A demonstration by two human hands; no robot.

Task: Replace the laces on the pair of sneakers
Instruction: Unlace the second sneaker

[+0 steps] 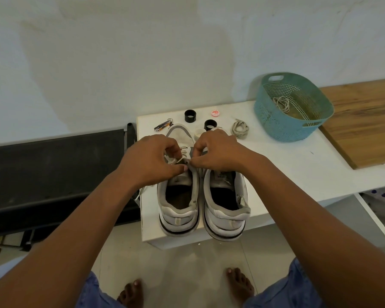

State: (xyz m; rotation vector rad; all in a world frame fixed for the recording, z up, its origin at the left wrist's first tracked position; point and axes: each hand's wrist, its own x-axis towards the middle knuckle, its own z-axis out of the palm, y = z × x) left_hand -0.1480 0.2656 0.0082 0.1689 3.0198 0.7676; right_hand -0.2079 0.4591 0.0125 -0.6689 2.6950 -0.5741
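Both hands work the lace at the left sneaker's upper eyelets.

The left hand (151,160) and right hand (216,152) each pinch the off-white flat lace (176,160) over the worn white-and-grey left sneaker (178,196), on the white table (276,174) beside its mate (226,203). Best to draw both ends evenly, flat and untwisted; a coiled spare lace (240,129) waits near the teal perforated basket (291,110).
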